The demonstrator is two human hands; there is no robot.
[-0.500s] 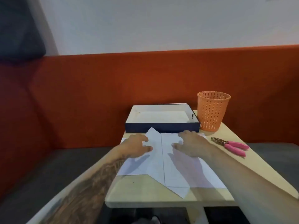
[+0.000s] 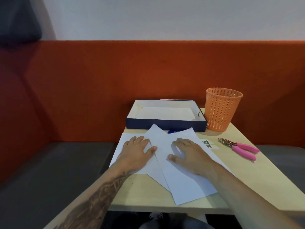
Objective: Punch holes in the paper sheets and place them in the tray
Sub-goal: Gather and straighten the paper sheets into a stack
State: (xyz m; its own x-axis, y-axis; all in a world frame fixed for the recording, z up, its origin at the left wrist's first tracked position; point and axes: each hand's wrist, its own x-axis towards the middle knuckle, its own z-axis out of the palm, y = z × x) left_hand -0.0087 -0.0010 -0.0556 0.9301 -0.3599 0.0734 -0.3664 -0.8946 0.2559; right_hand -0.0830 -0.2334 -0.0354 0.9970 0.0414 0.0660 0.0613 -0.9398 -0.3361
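Several white paper sheets (image 2: 184, 184) lie fanned out and overlapping on the small wooden table (image 2: 264, 176). My left hand (image 2: 137, 151) rests flat on the left sheets, fingers spread. Flat on the top right sheet lies my right hand (image 2: 188, 152), also with spread fingers. A pink-handled hole punch (image 2: 237, 148) lies on the table to the right of the sheets, untouched. The dark blue tray (image 2: 165, 125) with a white inside stands at the table's far edge, behind the sheets.
An orange perforated basket (image 2: 222, 109) stands at the tray's right. A red upholstered bench back (image 2: 99, 80) runs behind and to the left, with grey seats on both sides of the table. A printed slip (image 2: 207, 143) shows beside the sheets.
The sheets have been spread and turned; the top right sheet now lies more skewed. Both hands have shifted slightly on the paper.
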